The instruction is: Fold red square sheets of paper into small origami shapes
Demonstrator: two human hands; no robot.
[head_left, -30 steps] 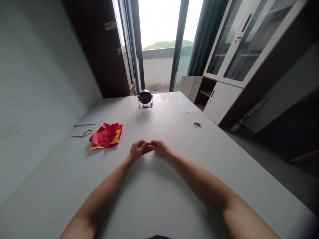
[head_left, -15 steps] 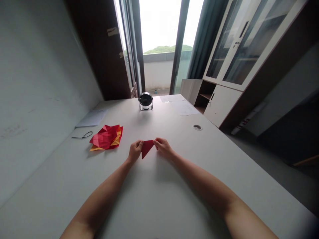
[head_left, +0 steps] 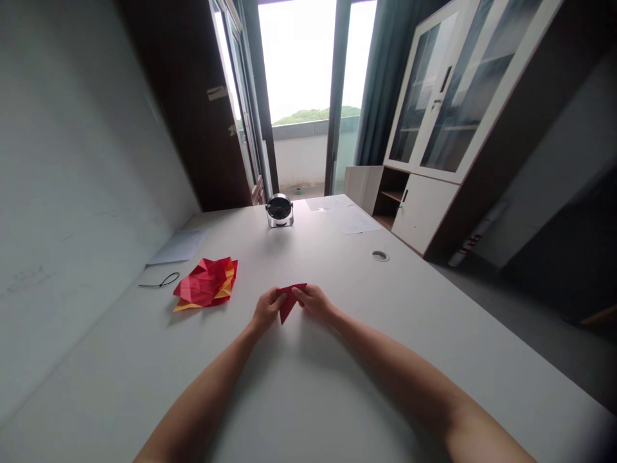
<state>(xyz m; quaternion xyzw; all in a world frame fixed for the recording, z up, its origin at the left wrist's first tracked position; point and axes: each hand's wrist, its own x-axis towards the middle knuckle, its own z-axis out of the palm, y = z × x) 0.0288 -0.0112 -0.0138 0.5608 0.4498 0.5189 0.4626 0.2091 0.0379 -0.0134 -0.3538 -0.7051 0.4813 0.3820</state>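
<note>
A small piece of folded red paper (head_left: 288, 305), roughly triangular with its point down, is held between my two hands a little above the white table (head_left: 308, 386). My left hand (head_left: 267, 310) pinches its left side, thumb on the near face. On the upper right edge my right hand (head_left: 312, 299) has its thumb and fingers closed. The fingers behind the paper are partly hidden. To the left lies a pile of creased red and orange paper sheets (head_left: 206, 283), apart from both hands.
A black cord loop (head_left: 166, 280) and a white sheet (head_left: 177, 247) lie by the left wall. A round black device on a metal stand (head_left: 279, 211) stands at the back. Papers (head_left: 357, 220) lie far right, near a cable hole (head_left: 380, 256). Beyond the table is a cabinet (head_left: 424, 212).
My right hand has shifted inward over the paper, its thumb now nearer my left thumb. The paper's top right tip now shows above the right hand. The whole view has tilted slightly up.
</note>
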